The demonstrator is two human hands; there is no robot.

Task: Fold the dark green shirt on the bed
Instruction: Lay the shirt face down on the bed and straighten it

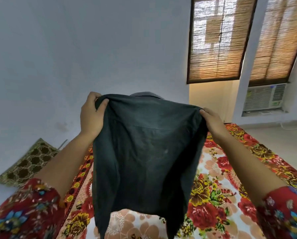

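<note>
Hanging in the air above the bed (218, 183), the dark green shirt (144, 152) is held up by its shoulders, collar at the top and hem just clear of the floral bedsheet. The left hand (91, 114) grips the left shoulder with fingers curled round the cloth, and the right hand (213, 121) pinches the right shoulder likewise. A patterned pillow (27, 163) leans on the wall at left; bamboo blinds (218, 42) and an air conditioner (265, 97) stand beyond.

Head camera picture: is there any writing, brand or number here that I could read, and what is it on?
No text can be read.
Air conditioner: a green sticker and a pale label, both too small and blurred to read.
Dark green shirt: no writing shows.
</note>
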